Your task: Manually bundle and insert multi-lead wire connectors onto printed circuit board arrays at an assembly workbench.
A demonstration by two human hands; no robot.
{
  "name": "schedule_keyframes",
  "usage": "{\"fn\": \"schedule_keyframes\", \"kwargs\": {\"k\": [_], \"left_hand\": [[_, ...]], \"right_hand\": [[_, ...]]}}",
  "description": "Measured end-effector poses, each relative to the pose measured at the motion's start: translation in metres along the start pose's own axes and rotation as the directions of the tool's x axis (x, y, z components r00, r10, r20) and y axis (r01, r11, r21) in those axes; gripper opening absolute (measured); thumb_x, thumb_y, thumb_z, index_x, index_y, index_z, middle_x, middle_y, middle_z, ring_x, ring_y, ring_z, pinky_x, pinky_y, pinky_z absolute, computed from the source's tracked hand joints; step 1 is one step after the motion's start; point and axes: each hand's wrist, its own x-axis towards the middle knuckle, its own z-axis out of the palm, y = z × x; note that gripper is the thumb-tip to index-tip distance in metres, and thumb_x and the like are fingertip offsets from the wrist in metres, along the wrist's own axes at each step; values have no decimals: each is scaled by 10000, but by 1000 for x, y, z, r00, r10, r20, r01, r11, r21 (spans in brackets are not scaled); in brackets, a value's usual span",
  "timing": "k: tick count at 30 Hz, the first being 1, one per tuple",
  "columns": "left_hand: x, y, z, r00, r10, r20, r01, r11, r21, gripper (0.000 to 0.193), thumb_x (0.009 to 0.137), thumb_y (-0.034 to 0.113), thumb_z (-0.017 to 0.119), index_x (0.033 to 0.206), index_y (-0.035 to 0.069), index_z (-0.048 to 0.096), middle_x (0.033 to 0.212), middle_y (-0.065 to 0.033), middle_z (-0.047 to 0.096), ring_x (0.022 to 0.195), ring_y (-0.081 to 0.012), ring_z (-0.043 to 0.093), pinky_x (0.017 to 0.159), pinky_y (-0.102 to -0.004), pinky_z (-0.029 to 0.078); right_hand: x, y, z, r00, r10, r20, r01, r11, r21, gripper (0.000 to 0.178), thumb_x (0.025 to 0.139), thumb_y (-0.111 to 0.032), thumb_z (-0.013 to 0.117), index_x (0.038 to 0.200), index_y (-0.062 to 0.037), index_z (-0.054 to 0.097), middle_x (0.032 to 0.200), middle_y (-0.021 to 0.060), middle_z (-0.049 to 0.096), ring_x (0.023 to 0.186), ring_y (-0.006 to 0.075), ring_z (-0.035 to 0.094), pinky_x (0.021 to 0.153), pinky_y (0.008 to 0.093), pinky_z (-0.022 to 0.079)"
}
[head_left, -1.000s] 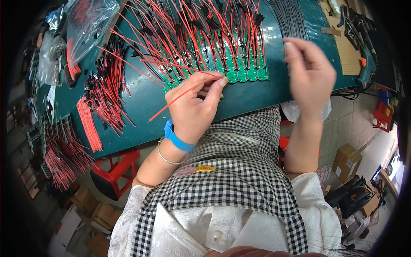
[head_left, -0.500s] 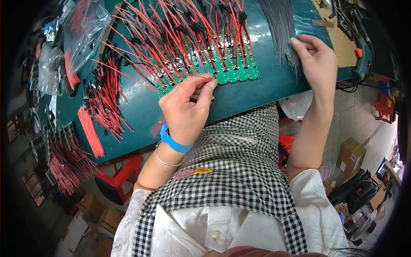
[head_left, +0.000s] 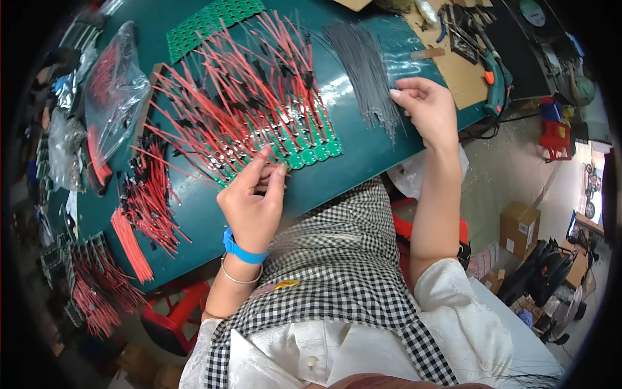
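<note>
My left hand (head_left: 251, 204) is at the front edge of a panel of round green circuit boards (head_left: 308, 155), thumb and index finger closed on that edge. Red and black wires (head_left: 240, 97) with black connectors rise in a dense fan from the boards. To the right lies a bundle of thin grey wires (head_left: 363, 71). My right hand (head_left: 429, 111) is beside the bundle's right edge, its thumb and index finger pinched together and the other fingers curled. Whatever is between those fingertips is too fine to make out.
A bare green panel (head_left: 210, 26) lies at the far side of the teal table (head_left: 311, 191). On the left are loose red-black wires (head_left: 149, 194), cut red wires (head_left: 131, 246) and a clear plastic bag (head_left: 116, 78). Tools, including a teal power tool (head_left: 495, 84), lie at the far right.
The view has shifted, so the table sits lower and further left, and the bare green panel shows. My left index finger lies further over the boards. My right hand stays by the grey wires.
</note>
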Motion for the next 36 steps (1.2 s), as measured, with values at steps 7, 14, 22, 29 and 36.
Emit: {"fn": "schedule_keyframes", "kwargs": {"k": [7,14,22,29,36], "left_hand": [[0,7,-21,986,-146,77,157,973,-171,155,904,-15,706,1049,-70,701,849,-93,717,687,-96,665,605,-218,546],[6,21,-24,944,-244,222,318,853,-415,91,890,15,743,931,-54,700,843,-68,716,675,-85,670,599,-211,551],[6,14,1,972,-174,155,209,945,-251,63,903,-16,720,936,-51,679,830,-78,710,665,-82,663,587,-208,542],[4,7,5,986,-148,76,161,964,-212,75,850,1,774,872,-35,711,770,-63,727,669,-76,688,610,-218,563],[4,9,3,988,-135,75,146,973,-179,72,849,-4,772,878,-36,713,776,-70,730,672,-80,690,611,-220,563]], "right_hand": [[-22,-15,-20,988,31,151,-101,871,481,195,964,-79,644,1111,46,674,800,-6,594,622,20,471,483,169,368],[-76,-21,31,978,-194,77,170,954,248,66,936,-22,668,941,43,667,866,62,668,683,81,622,539,200,470],[-85,-19,47,949,-266,167,194,914,356,83,900,-6,706,879,63,665,855,55,674,651,48,591,541,194,463],[-91,-21,67,937,-233,262,111,906,409,92,884,-10,721,952,50,708,846,53,694,635,35,589,538,192,468],[-90,-24,79,904,-298,306,220,939,265,74,860,-7,712,912,45,708,795,71,696,573,47,564,507,224,439]]}}
